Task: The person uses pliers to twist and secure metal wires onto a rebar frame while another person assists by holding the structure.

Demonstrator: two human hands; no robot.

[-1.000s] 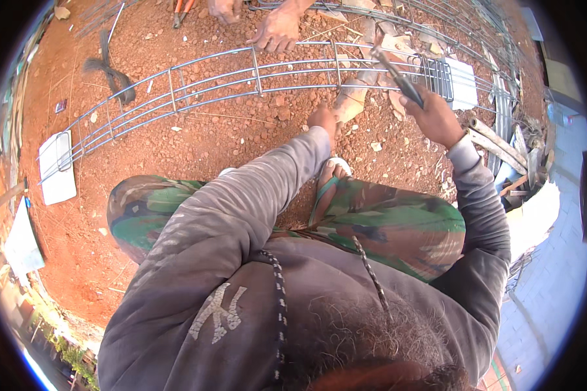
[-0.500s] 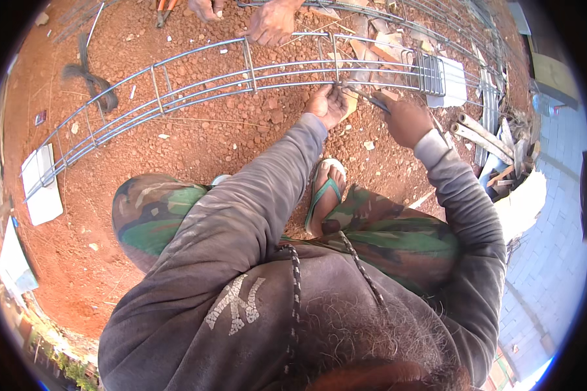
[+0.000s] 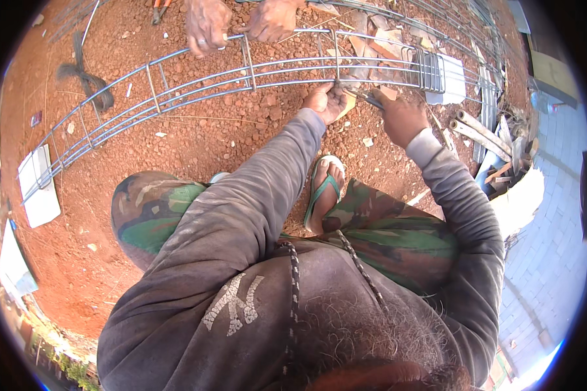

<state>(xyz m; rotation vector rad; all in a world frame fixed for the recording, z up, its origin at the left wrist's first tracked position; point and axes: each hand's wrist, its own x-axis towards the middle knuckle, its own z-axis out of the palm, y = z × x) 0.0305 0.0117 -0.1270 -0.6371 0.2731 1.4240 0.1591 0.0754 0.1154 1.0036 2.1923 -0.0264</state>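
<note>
My right hand (image 3: 403, 118) is closed round the handles of dark pincers (image 3: 374, 100), whose jaws point left at a joint of the steel rebar cage (image 3: 280, 86). Just below that joint, my left hand (image 3: 325, 103) is palm up with curled fingers, its thumb side close against the lower bar. What its fingers pinch, if anything, is too small to make out. The cage is long, with thin bars running through rectangular stirrups (image 3: 249, 64). Across it, another person's two hands (image 3: 207, 27) are at the far bar, one beside a stirrup.
Reddish, stony soil (image 3: 235, 140) lies under the cage. White boards (image 3: 40, 186) sit beneath its ends. A bundle of tie wire (image 3: 92, 88) and orange-handled pincers (image 3: 160, 12) lie beyond. Bamboo poles (image 3: 481, 135) and scraps are at right, by grey paving (image 3: 548, 228).
The other person's left-side hand has come down from the top edge to the far bar. My right hand and its pincers have shifted slightly; my left hand stays at the joint.
</note>
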